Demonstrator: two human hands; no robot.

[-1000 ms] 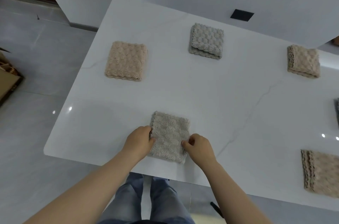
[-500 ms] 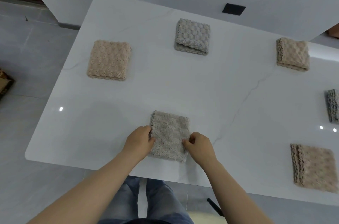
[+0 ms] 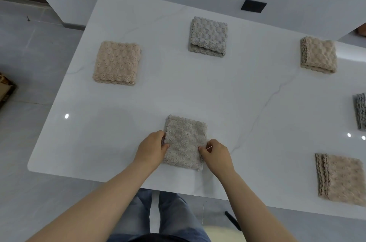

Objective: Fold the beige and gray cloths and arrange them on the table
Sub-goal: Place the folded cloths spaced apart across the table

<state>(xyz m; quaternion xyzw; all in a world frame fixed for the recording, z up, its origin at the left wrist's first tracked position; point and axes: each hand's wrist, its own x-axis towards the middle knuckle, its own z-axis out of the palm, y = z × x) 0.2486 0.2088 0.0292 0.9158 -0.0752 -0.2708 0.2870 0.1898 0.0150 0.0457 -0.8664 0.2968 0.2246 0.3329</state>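
Folded gray cloth lies flat near the front edge of the white marble table. Left hand pinches the cloth's left edge, fingers curled. Right hand pinches its right edge. 5 other folded cloths lie farther out from it.

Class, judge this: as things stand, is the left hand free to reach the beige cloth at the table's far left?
Probably yes, once it lets go: the left hand grips the gray cloth, but bare table lies between it and the beige cloth.
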